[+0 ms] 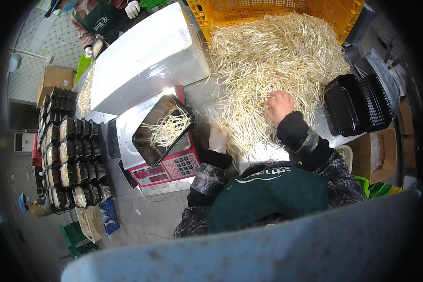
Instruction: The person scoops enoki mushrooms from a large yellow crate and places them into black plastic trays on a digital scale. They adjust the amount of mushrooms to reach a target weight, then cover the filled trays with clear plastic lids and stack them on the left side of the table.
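A large heap of bean sprouts [268,63] spreads over the metal table before me. My right hand [280,106], bare, rests in the sprouts with its fingers curled; whether it grips any is hidden. At the heap's left edge is my left hand [218,138], in a white glove, its fingertips among the sprouts and partly hidden. To its left a black plastic tray [146,135], with a small tangle of sprouts inside, sits tilted askew on the plate of a red digital scale [179,165].
A white foam box [148,53] stands behind the scale, and a yellow crate [278,14] behind the heap. Stacked empty black trays [356,104] lie at right. Filled trays [74,151] are piled at left. A co-worker in white gloves [132,9] stands across the table.
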Available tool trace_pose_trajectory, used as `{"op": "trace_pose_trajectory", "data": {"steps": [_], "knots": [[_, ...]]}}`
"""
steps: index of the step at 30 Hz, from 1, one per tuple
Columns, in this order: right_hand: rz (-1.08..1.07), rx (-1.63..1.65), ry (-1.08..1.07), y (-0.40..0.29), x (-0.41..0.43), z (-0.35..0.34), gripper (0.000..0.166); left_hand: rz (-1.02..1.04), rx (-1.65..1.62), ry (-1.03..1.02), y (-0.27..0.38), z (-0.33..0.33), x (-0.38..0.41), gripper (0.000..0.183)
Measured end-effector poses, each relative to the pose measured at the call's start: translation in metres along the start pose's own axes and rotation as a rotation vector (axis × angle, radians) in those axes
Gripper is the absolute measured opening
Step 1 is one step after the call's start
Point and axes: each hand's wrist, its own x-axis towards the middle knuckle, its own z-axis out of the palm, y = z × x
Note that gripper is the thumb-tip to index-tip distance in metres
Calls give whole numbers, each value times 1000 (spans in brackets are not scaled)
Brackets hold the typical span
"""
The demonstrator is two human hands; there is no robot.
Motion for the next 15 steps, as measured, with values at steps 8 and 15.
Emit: {"op": "trace_pose_trajectory", "data": {"steps": [8,15], "knots": [[-124,133,-307,-20,-24,11,8,-69,-22,65,2,-2,-6,57],[34,55,-218,5,15,24,7,-178,-147,115,-19,-13,-11,55]]}}
